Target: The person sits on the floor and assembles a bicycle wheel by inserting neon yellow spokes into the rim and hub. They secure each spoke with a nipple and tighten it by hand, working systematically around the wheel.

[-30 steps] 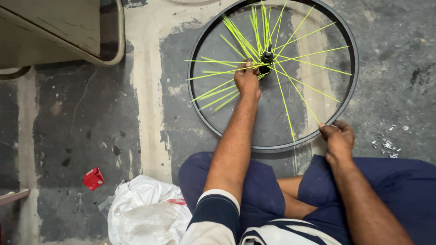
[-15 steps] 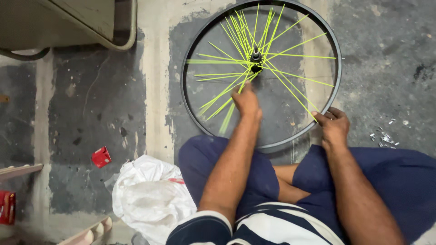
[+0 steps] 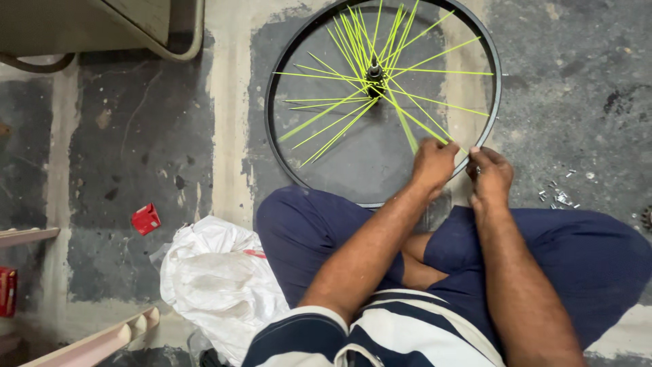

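Note:
A black bicycle wheel rim (image 3: 275, 153) lies flat on the concrete floor in front of my crossed legs, with neon yellow-green spokes (image 3: 326, 115) fanning out from the hub (image 3: 375, 73). My left hand (image 3: 432, 163) pinches the outer end of one spoke near the rim's lower right. Right beside it, my right hand (image 3: 490, 175) grips that part of the rim, its fingers closed around something small I cannot make out.
A crumpled white plastic bag (image 3: 217, 278) lies by my left knee. A small red box (image 3: 146, 219) sits on the floor to the left. Several small metal bits (image 3: 560, 194) are scattered right of the wheel. A metal-framed object (image 3: 136, 27) stands at top left.
My left hand has moved from the hub area down and right to a spoke end at the rim, close to my right hand. The view has shifted.

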